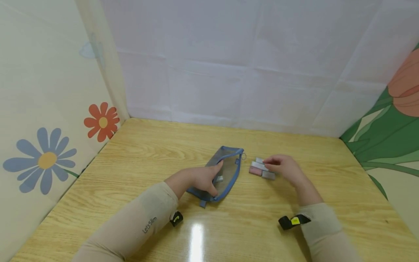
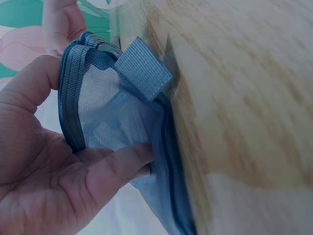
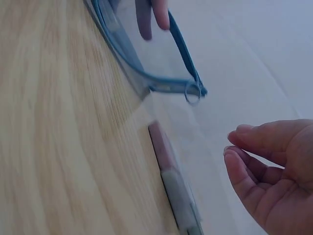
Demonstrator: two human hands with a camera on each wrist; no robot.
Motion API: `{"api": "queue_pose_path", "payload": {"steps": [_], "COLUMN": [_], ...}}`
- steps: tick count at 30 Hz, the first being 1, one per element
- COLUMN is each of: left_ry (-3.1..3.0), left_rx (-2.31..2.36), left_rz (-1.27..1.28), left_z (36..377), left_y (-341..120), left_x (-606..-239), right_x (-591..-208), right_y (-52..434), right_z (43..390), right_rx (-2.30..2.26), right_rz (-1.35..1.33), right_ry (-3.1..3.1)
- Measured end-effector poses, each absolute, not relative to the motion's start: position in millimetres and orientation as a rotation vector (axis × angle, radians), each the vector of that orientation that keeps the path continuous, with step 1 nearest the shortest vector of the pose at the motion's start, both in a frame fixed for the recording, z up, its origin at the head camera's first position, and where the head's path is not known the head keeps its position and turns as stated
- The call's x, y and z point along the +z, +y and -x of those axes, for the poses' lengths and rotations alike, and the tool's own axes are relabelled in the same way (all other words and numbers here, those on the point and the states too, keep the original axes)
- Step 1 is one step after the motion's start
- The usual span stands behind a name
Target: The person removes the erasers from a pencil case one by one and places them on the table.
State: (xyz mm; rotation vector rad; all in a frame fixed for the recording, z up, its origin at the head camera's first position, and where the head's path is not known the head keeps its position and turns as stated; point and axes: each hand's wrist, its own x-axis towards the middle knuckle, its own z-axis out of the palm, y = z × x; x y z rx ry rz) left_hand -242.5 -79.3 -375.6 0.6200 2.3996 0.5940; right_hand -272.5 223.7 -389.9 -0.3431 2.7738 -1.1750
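Blue mesh cloth pouch, glossy wood-grain table, metal zipper ring

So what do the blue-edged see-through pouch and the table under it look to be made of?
The blue-edged mesh pouch looks like fine translucent grey mesh fabric with woven blue webbing trim: a small item shows through it, and the weave is plain on its tab. The light wooden table shows printed-looking grain and a glossy glare, likely laminate.

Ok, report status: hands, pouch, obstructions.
Left hand grips mesh pouch, mouth held open. Right hand open, over erasers beside pouch. Nothing between them.
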Motion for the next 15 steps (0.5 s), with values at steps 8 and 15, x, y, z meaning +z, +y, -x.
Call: {"api": "queue_pose_path", "payload": {"steps": [8, 15], "left_ry": [2.400, 2.401], "left_rx": [0.588, 0.579], "left_rz": [-0.619, -0.636], "left_z": [242, 242], "left_y": [-80, -80], "left_x": [-375, -374], "right_x": [-389, -401], "right_y": [187, 157], "right_z": [268, 262], "right_rx": [-1.209, -1.161], "right_rz": [0.476, 0.626], "right_ry": [2.703, 2.664]}}
